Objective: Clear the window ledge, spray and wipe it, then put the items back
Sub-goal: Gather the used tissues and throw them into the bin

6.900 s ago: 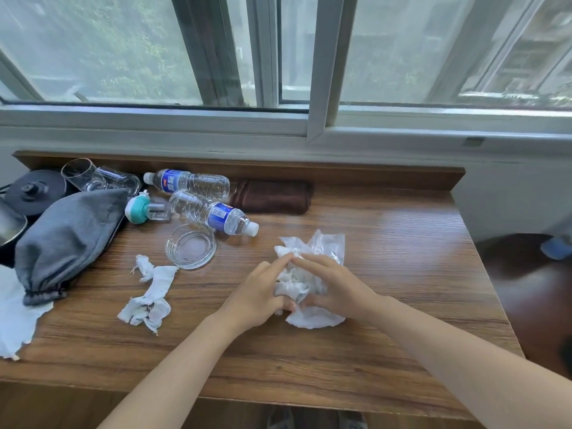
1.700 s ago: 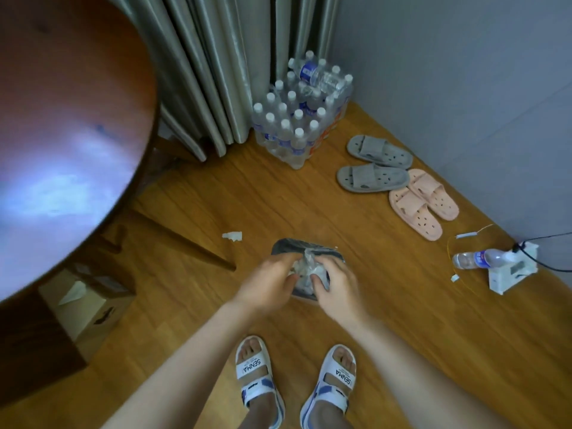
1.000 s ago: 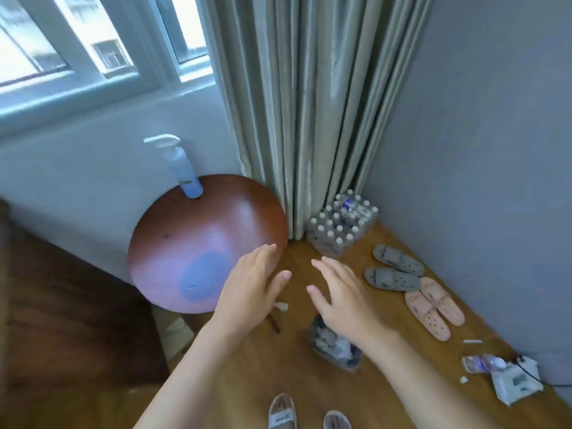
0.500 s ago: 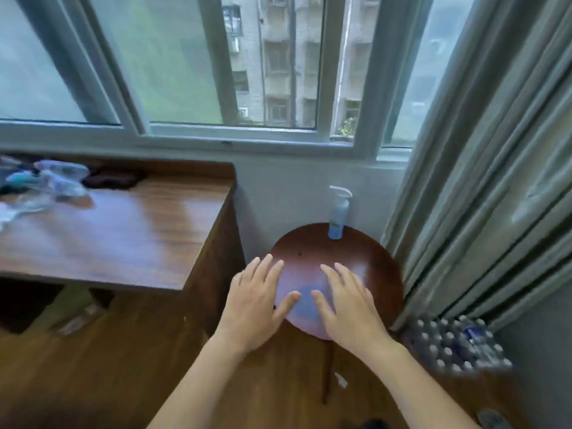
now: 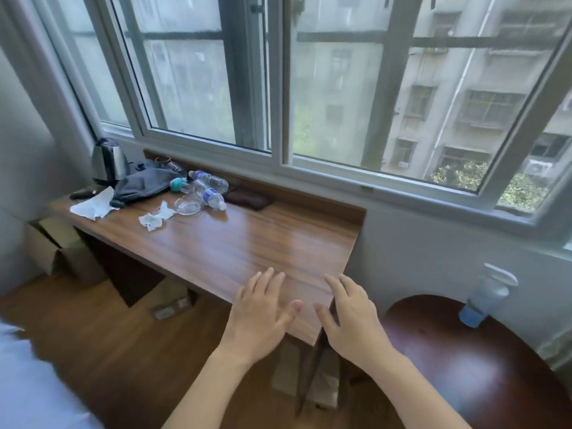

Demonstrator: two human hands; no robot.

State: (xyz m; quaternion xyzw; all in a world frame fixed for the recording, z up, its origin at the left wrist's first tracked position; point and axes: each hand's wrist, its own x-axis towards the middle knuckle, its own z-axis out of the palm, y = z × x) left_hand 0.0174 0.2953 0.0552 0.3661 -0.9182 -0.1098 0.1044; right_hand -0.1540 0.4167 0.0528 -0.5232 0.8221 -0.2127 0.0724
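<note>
Over the near end of the desk (image 5: 235,243), left hand (image 5: 258,317) and right hand (image 5: 353,320) hover released, empty, apparently poised for the bottles (image 5: 210,188).

Both hands, left (image 5: 258,317) and right (image 5: 353,322), hover empty with fingers spread over the near right corner of the ledge (image 5: 263,243). At its far left lie 2 bottles (image 5: 208,188), a kettle (image 5: 109,161), a grey bag (image 5: 142,184) and tissues (image 5: 154,216). A spray bottle (image 5: 484,297) stands on the round table (image 5: 483,366) at right.
</note>
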